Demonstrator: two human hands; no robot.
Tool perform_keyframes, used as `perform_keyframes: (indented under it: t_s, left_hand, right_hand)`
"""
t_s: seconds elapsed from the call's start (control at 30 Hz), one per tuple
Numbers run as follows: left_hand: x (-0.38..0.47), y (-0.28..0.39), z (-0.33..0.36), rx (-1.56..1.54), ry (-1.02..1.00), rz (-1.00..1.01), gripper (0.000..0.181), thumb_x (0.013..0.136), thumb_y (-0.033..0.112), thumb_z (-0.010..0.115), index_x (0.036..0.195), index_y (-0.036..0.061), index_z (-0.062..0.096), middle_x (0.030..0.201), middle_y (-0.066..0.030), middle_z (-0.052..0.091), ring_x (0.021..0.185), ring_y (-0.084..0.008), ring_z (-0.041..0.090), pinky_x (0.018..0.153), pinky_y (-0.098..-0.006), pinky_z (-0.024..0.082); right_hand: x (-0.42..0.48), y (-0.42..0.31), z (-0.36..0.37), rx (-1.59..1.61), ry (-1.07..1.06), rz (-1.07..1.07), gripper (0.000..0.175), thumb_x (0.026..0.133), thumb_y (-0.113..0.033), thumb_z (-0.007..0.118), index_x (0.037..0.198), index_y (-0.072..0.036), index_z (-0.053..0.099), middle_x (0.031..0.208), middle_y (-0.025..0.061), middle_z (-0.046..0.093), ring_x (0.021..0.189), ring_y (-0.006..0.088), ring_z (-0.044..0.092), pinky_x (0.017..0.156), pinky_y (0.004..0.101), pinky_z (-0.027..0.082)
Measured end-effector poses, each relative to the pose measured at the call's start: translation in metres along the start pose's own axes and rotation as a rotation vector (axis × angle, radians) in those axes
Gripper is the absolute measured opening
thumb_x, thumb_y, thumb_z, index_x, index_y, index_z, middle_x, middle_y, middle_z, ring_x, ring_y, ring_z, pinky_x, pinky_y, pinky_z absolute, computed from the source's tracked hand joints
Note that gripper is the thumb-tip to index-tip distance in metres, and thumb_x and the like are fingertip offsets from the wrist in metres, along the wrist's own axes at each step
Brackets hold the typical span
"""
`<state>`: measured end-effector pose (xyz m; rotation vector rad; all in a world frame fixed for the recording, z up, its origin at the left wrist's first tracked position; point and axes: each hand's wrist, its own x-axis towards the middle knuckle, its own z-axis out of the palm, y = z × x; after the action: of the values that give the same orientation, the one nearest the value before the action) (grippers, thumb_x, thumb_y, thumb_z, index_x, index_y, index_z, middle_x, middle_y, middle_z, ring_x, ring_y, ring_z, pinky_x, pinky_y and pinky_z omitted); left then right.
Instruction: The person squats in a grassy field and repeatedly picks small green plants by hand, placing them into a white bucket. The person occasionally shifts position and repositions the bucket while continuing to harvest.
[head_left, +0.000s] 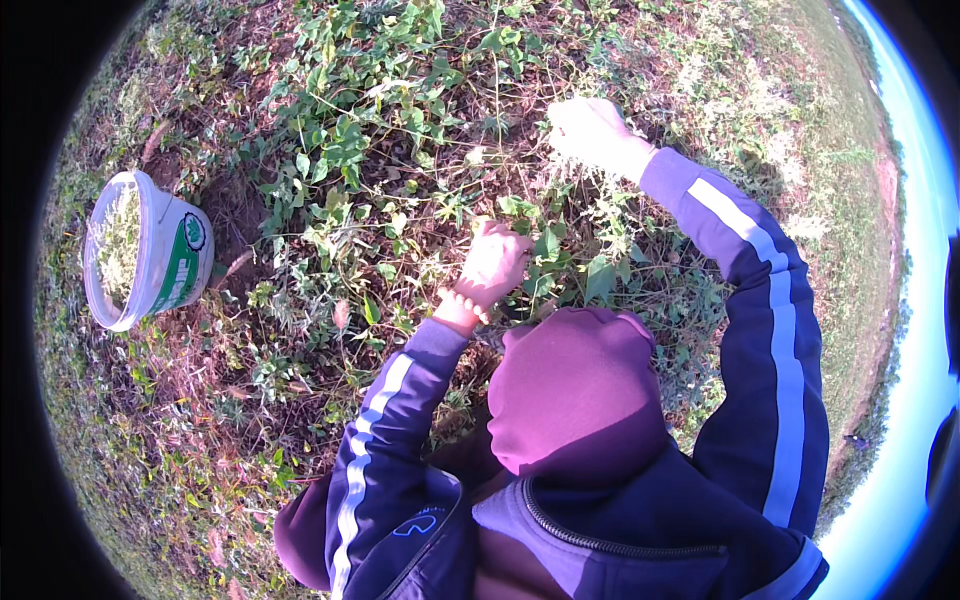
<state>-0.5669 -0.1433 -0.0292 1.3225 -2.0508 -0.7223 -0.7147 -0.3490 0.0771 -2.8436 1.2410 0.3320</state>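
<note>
My left hand, with a beaded bracelet at the wrist, is curled low among green leafy stems; whether it grips any of them is hidden. Further out and to the right, my right hand is bent into a loose fist over pale, dry-looking plants; bright sun washes it out, and what its fingers hold cannot be made out. Both arms wear dark blue sleeves with a white stripe. Leafy vines spread over the ground beyond my left hand.
A white plastic bucket with a green label stands tilted in view at the left, holding pale green plant tops. My bent knee is close below my hands. Seed heads and low weeds surround the bucket.
</note>
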Motion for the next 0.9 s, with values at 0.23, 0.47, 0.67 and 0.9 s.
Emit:
perform_keyframes:
  t_s: [0.23, 0.47, 0.67, 0.9]
  left_hand:
    - [-0.006, 0.001, 0.006, -0.099, 0.126, -0.063, 0.014, 0.081, 0.01, 0.066, 0.094, 0.0108, 0.07, 0.093, -0.004, 0.071, 0.094, -0.0223, 0.061, 0.093, -0.0395, 0.04]
    - [-0.004, -0.018, -0.015, -0.347, 0.099, -0.211, 0.012, 0.083, 0.014, 0.067, 0.091, 0.0072, 0.073, 0.088, -0.0072, 0.072, 0.087, -0.026, 0.066, 0.083, -0.0375, 0.05]
    - [-0.013, -0.034, -0.01, -0.405, 0.061, -0.176, 0.015, 0.078, 0.01, 0.066, 0.089, 0.0084, 0.076, 0.09, -0.0117, 0.073, 0.084, -0.026, 0.07, 0.084, -0.0355, 0.054]
    - [-0.019, -0.036, -0.004, -0.394, -0.03, -0.184, 0.012, 0.081, 0.01, 0.066, 0.089, 0.0091, 0.074, 0.091, -0.0062, 0.073, 0.091, -0.0254, 0.066, 0.094, -0.0389, 0.046]
  right_hand:
    - [0.019, 0.043, -0.081, 0.041, 0.408, 0.468, 0.032, 0.091, -0.037, 0.06, 0.101, -0.008, 0.064, 0.094, 0.006, 0.067, 0.072, 0.0178, 0.065, 0.065, 0.0331, 0.055]
    - [-0.063, 0.109, -0.197, 0.983, 1.001, 0.329, 0.028, 0.093, -0.028, 0.06, 0.11, -0.005, 0.063, 0.098, 0.0044, 0.065, 0.083, 0.0129, 0.061, 0.074, 0.0284, 0.051]
    - [-0.133, 0.012, -0.214, 1.395, 0.554, 0.142, 0.037, 0.093, -0.03, 0.062, 0.12, -0.003, 0.061, 0.109, 0.0048, 0.066, 0.094, 0.0115, 0.061, 0.084, 0.027, 0.049]
    - [-0.099, -0.03, -0.007, 1.282, -0.28, 0.358, 0.03, 0.096, -0.024, 0.06, 0.115, -0.003, 0.068, 0.095, -0.002, 0.068, 0.08, 0.0038, 0.057, 0.069, 0.021, 0.047]
